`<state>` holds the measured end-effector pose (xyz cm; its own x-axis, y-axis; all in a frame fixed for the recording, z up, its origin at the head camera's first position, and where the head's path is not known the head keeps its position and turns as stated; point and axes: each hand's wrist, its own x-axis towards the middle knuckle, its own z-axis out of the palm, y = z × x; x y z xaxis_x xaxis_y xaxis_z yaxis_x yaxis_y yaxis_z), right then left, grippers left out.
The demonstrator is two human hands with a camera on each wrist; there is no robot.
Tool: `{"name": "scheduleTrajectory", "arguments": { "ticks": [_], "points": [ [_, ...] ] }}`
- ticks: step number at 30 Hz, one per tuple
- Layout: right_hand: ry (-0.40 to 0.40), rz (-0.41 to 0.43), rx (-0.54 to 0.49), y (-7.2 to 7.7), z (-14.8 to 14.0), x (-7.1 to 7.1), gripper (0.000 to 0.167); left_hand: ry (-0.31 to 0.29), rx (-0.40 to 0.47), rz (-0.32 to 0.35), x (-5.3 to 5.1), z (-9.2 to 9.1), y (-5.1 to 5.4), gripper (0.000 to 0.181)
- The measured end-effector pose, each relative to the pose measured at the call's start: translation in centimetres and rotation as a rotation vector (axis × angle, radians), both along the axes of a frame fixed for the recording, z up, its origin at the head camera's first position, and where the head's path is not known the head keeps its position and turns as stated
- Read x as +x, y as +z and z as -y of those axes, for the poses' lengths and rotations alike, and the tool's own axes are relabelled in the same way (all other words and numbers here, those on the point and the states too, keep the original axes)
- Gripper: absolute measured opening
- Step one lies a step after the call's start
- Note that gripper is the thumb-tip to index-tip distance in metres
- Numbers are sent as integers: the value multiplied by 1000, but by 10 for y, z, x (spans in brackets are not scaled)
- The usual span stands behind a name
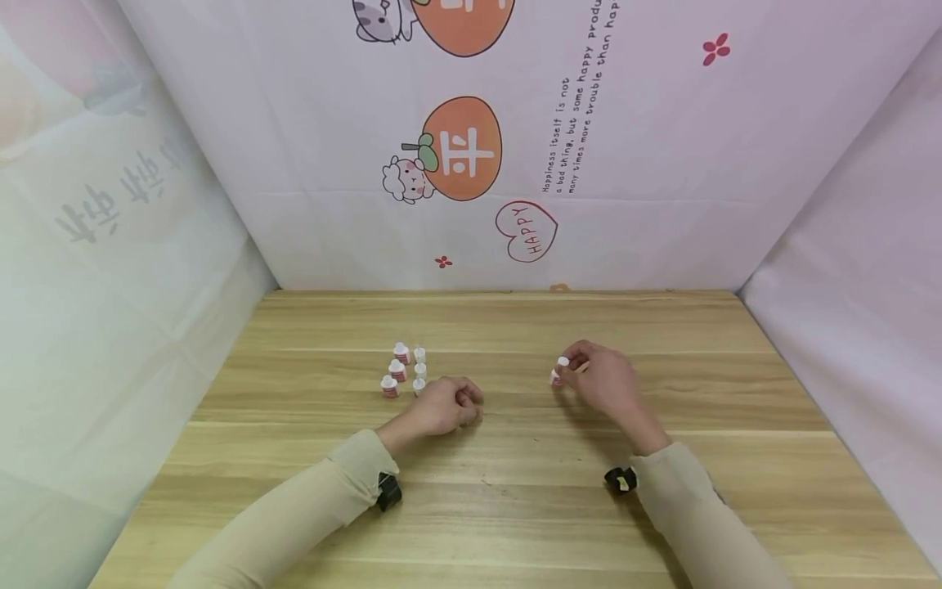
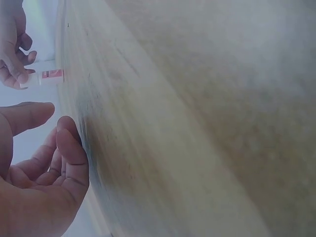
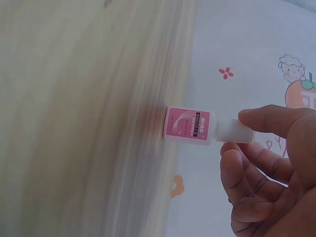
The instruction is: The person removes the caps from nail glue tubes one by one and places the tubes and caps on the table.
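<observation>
A small nail glue bottle [image 3: 190, 125] with a pink label and a white cap [image 3: 233, 131] stands upright on the table. My right hand [image 1: 605, 379] pinches that cap between thumb and fingers; in the right wrist view the cap sits on the bottle. My left hand [image 1: 443, 406] rests low over the table with loosely curled fingers and holds nothing. Just beyond it is a row of small white pieces [image 1: 420, 370], one with a thin stem pointing up; the hand partly overlaps the nearest. Beside them stand three similar pink-labelled bottles [image 1: 397, 371] in a slanted row.
The wood-grain table [image 1: 515, 507] is bounded at the back by a printed white cloth [image 1: 633, 237]. Further white cloths hang on the left [image 1: 169, 270] and right [image 1: 839, 270]. Dark wrist cameras [image 1: 388, 491] sit by both sleeves.
</observation>
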<state>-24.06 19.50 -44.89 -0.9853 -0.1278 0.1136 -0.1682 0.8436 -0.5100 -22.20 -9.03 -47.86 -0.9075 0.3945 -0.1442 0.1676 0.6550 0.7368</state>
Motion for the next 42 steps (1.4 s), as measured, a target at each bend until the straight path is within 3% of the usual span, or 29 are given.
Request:
{"name": "scheduleTrajectory", "arguments": {
  "ticks": [42],
  "points": [
    [79, 8, 12, 1, 46, 17, 15, 9, 42, 32, -1, -9, -4, 18]
  ]
}}
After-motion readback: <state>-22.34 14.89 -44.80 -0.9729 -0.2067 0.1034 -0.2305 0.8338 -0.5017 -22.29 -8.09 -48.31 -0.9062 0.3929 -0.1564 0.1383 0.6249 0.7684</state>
